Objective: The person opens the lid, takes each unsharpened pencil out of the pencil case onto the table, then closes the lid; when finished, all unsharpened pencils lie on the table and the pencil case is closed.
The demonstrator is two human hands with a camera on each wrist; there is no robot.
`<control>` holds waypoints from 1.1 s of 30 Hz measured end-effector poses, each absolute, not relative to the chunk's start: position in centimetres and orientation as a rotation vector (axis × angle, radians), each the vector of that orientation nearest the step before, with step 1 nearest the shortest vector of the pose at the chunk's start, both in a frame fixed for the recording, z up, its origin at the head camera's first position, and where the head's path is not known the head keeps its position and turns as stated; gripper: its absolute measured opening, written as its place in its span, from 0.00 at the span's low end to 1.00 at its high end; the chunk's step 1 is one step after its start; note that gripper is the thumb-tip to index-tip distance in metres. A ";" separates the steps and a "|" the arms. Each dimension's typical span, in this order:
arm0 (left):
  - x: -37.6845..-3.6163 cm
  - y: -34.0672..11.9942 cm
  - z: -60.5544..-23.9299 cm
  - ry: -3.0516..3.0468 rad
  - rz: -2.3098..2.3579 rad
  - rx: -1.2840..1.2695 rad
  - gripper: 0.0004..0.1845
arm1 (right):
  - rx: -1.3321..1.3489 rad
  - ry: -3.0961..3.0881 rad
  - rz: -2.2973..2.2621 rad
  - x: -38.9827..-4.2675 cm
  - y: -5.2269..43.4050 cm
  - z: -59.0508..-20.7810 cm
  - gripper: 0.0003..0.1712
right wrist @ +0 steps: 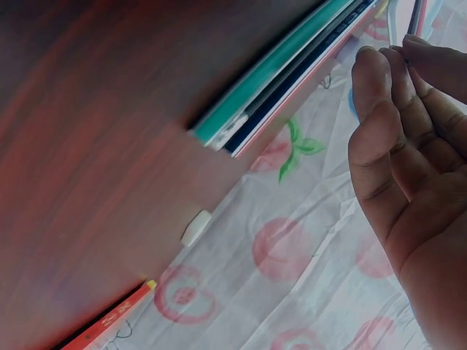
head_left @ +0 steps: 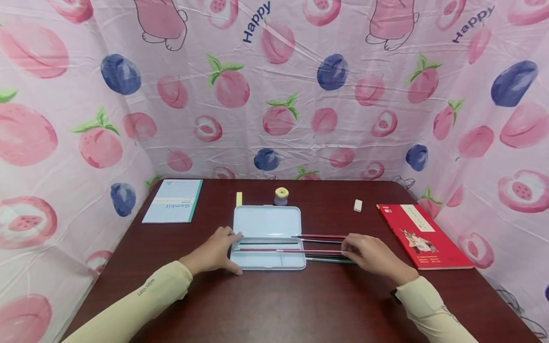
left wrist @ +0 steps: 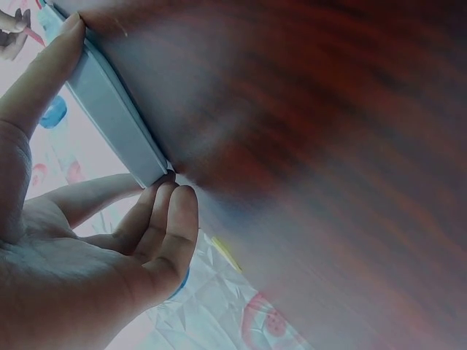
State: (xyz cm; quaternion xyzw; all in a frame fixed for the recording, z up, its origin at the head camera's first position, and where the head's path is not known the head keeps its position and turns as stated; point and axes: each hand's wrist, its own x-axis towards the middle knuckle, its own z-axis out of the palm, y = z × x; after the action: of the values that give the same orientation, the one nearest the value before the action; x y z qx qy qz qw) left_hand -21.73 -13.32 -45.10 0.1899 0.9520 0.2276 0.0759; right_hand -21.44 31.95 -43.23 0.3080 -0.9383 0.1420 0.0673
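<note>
Head view: my left hand [head_left: 216, 250] is on the left end of the open pencil case [head_left: 267, 237], fingers mostly straight, thumb along the near edge and fingertips at the far-left corner, bracing it rather than gripping. Left wrist view confirms: thumb [left wrist: 44, 80] flat against the case's side wall [left wrist: 109, 117], the other fingers [left wrist: 164, 219] lightly bent and touching the case's corner, nothing enclosed in the palm. My right hand [head_left: 372, 252] is just off the case's right end, fingertips pinched around the ends of a bundle of pencils [head_left: 296, 249], which run leftward from my fingers across the case's lower tray (a red one on top, a dark one behind, a green one nearest me; exact count I can't tell). Right wrist view shows the fingers [right wrist: 394, 138] curled together with thin rods [right wrist: 416, 16] at the tips, the grip itself mostly hidden. The case sits mid-table, lid swung open away from me, on the dark wood table [head_left: 274, 305]. Further out: a yellow-topped spool [head_left: 281, 195] and a small yellow strip [head_left: 238, 198] just behind the lid, a white eraser [head_left: 358, 205] to the right, a red book [head_left: 422, 236] at the right edge, a blue-green notebook [head_left: 173, 200] far left. Peach-print cloth [head_left: 274, 95] all round.
</note>
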 end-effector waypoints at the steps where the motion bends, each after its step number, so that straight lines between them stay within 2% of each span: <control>1: -21.7 -13.3 -45.1 2.856 0.683 0.570 0.58 | 0.930 -2.828 0.431 -21.4 32.1 -43.2 0.12; 33: -21.7 -13.3 -45.1 2.855 0.684 0.585 0.58 | 1.015 -2.636 0.521 -19.9 36.6 -44.7 0.16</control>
State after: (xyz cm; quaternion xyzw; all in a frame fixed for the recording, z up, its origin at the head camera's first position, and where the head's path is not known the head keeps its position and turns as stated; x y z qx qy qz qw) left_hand -21.74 -13.31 -45.06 0.1950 0.9511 0.2278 0.0742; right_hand -19.94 36.61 -44.67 0.3501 -0.9095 0.1797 0.1344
